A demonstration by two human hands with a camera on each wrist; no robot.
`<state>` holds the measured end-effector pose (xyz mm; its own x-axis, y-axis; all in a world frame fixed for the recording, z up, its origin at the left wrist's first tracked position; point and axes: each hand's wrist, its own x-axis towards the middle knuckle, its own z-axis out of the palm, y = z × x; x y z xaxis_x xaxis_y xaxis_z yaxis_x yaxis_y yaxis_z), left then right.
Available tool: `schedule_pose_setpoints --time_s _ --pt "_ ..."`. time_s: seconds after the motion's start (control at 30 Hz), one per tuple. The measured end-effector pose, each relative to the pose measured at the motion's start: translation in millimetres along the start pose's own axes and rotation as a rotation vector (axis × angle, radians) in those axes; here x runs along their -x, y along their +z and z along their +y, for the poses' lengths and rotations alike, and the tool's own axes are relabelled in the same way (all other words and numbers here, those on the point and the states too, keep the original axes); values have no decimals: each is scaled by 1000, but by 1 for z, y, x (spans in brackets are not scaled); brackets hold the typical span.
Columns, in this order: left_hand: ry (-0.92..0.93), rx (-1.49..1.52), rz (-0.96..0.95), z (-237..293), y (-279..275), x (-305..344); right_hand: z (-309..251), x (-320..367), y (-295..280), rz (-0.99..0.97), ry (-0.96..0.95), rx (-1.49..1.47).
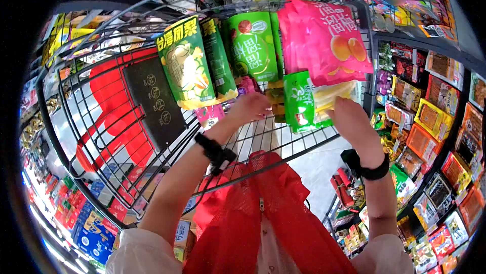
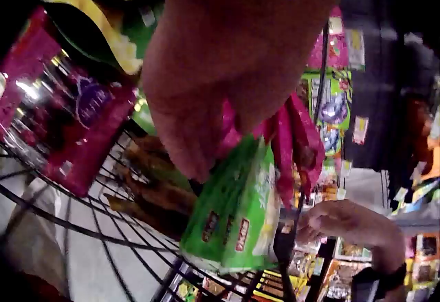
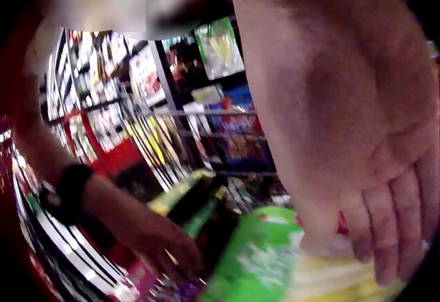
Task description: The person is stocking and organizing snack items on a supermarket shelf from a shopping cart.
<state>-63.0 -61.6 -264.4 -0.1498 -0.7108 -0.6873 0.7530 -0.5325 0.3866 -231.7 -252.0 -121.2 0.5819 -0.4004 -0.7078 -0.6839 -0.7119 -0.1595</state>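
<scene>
Over the shopping cart's wire basket [image 1: 276, 160], my left hand [image 1: 253, 107] reaches down to the left of a green snack packet [image 1: 299, 103]. In the right wrist view, the left hand [image 3: 168, 247] has loosely bent fingers and holds nothing visible. My right hand [image 1: 350, 119] is at the right end of the green packet and its yellow-and-white contents [image 1: 328, 99]. Seen from the right wrist, its fingers [image 3: 385, 226] extend down over the yellow part. Pink plum bags [image 1: 326, 43] stand behind the packet, and green pouches [image 1: 253, 46] stand left of them.
Yellow-green pineapple pouches [image 1: 186, 64], a dark box [image 1: 154, 102] and a red item [image 1: 119, 117] fill the basket's left side. A shiny magenta packet [image 2: 65, 106] lies low in it. Shelves of packaged snacks [image 1: 430, 117] stand close on the right.
</scene>
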Motion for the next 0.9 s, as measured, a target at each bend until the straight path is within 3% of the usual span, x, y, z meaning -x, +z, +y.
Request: schedule_pose_setpoints --time_s 0.03,0.07,0.1,0.13,0.2,0.23,0.27,0.3,0.37,0.4,0.43,0.5,0.53,0.57,0.63,0.67,0.77,0.8,0.83,0.87,0.9 --pt "-79 116 71 10 -11 13 -13 -4 2 119 -243 -128" --pt "-86 118 68 14 -18 29 -46 -11 -16 -18 -247 -269" --pt "-172 221 116 16 -23 46 -67 -25 -10 54 -402 -506" --pt "-253 325 164 17 -29 60 -89 -44 -4 -2 -423 -558" --pt "-256 495 151 1 -56 74 -127 -94 32 127 -403 -507" --pt "-269 661 140 -4 -66 79 -145 -120 35 -38 -290 -552" --pt "-180 705 207 -2 -69 87 -155 -151 55 -20 -263 -560" --pt "-178 702 206 -1 -77 90 -165 -175 70 -35 -128 -670" --pt "-123 1006 473 -1 -96 88 -174 -198 93 52 -18 -984" --pt "19 1012 542 -8 -108 81 -181 -212 116 -50 159 -1086" --pt "22 1015 540 -2 -109 79 -190 -200 115 -126 234 -1212" --pt "196 1005 423 18 -98 77 -199 -248 193 -81 119 -1303" --pt "144 1041 543 25 -95 74 -212 -220 163 -61 130 -1362" --pt "147 1055 539 24 -97 73 -215 -219 162 -65 130 -1349" --pt "184 1011 438 23 -100 72 -221 -218 153 -167 -88 -1570" --pt "184 1052 433 15 -111 67 -222 -218 149 -144 -172 -1541" --pt "261 1084 335 23 -110 78 -224 -267 195 -118 -44 -1651" --pt "222 1086 347 15 -119 76 -224 -234 154 -378 -59 -1730" --pt "375 779 223 8 -122 79 -227 -222 135 -155 -29 -1575" --pt "350 1073 162 21 -118 79 -232 -204 123 43 25 -1439" --pt "285 1117 194 7 -133 75 -227 -172 83 -296 -181 -1565"
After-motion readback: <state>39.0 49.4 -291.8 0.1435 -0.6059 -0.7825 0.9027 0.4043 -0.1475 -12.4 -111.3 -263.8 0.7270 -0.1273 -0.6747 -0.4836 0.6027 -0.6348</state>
